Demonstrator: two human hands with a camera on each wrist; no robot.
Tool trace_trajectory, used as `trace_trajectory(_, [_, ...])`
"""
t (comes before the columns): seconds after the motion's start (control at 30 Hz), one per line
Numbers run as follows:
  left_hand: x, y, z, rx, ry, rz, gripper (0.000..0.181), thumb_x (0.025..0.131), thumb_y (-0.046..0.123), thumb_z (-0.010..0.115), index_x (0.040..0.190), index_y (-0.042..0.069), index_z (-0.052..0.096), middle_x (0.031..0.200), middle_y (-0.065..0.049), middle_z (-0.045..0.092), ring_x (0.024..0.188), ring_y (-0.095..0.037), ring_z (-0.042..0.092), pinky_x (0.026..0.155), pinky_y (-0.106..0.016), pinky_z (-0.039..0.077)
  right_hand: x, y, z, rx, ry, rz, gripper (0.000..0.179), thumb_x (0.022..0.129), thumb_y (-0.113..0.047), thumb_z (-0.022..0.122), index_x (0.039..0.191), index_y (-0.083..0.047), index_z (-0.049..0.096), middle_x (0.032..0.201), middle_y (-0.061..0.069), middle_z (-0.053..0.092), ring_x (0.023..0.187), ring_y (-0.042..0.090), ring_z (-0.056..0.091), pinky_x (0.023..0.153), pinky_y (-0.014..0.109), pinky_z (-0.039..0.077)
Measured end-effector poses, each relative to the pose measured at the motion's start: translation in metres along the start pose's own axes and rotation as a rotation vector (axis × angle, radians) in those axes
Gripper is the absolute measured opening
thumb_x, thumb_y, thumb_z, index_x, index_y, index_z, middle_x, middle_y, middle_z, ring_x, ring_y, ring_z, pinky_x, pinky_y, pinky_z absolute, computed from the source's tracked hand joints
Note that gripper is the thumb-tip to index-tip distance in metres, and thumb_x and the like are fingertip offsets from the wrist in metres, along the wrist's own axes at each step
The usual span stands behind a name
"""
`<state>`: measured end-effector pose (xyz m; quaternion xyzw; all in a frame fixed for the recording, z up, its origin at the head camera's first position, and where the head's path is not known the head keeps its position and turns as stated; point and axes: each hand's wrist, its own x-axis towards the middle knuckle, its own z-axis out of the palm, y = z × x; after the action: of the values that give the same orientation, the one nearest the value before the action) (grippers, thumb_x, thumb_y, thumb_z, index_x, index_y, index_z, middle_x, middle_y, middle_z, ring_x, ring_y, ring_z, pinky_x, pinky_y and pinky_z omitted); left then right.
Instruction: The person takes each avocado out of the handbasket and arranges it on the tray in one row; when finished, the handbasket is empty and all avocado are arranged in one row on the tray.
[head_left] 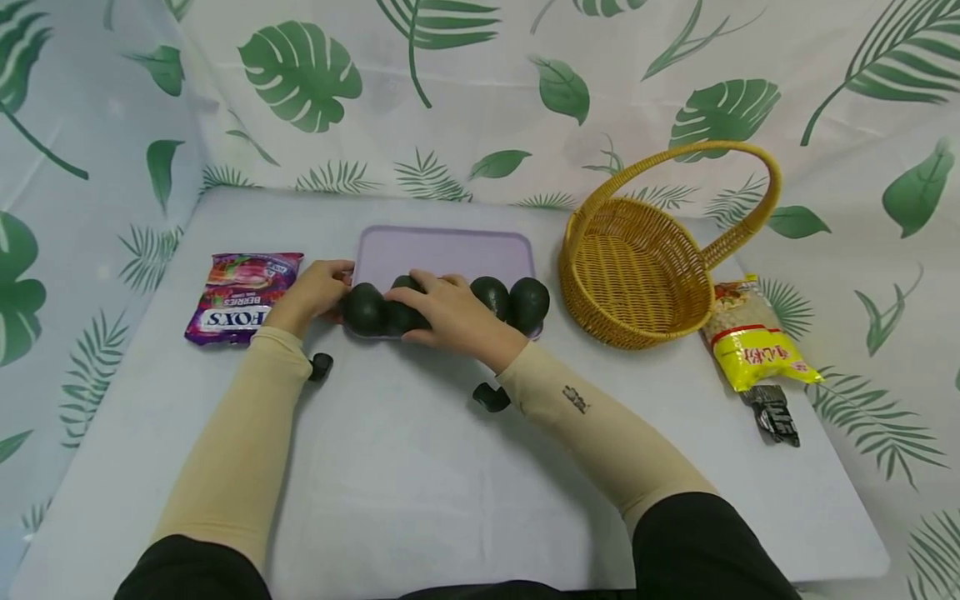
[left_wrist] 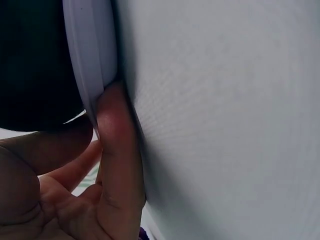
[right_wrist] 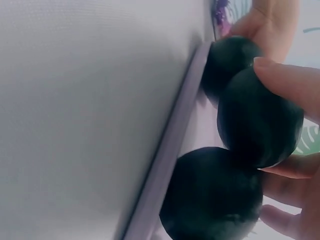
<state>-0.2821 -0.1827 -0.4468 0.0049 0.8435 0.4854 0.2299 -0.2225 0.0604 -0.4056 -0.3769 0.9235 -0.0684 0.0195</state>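
Several dark green avocados lie in a row along the near side of a pale purple tray (head_left: 446,242). My left hand (head_left: 321,292) pinches the tray's left edge, one finger (left_wrist: 120,150) under the rim, close to the leftmost avocado (head_left: 365,310). With thumb and fingers spread round it, my right hand (head_left: 457,312) holds the second avocado (right_wrist: 260,117). That fruit is partly covered by the hand in the head view. To its right sit a third avocado (head_left: 491,297) and, at the tray's right end, another avocado (head_left: 529,304).
A purple snack bag (head_left: 243,298) lies left of the tray. On the right stands a wicker basket (head_left: 637,325) with a tall handle. Beside it are a yellow-and-clear food packet (head_left: 757,337) and a small black packet (head_left: 774,414) near the table's right edge.
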Motion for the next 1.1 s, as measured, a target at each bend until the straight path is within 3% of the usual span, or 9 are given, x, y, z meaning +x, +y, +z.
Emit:
trace_trajectory(0.47, [0.001, -0.001, 0.0, 0.032, 0.017, 0.007, 0.058, 0.097, 0.001, 0.043, 0.153, 0.003, 0.032, 0.131, -0.024, 0.046, 0.096, -0.031, 0.054, 0.062, -0.033, 0.059, 0.004, -0.004, 0.005, -0.031, -0.015, 0.021, 0.062, 0.089, -0.043, 0.073, 0.144, -0.027, 0.05, 0.148, 0.017, 0.045, 0.14, 0.028, 0.04, 0.115, 0.052, 0.03])
trace_trajectory(1.1, [0.001, -0.001, 0.0, 0.031, 0.019, -0.007, 0.058, 0.097, 0.002, 0.043, 0.154, 0.004, 0.033, 0.131, -0.023, 0.046, 0.097, -0.03, 0.054, 0.063, -0.033, 0.059, 0.008, 0.002, 0.019, -0.074, -0.019, 0.042, 0.064, 0.09, -0.046, 0.07, 0.147, -0.027, 0.047, 0.148, 0.02, 0.043, 0.133, 0.036, 0.045, 0.114, 0.048, 0.035])
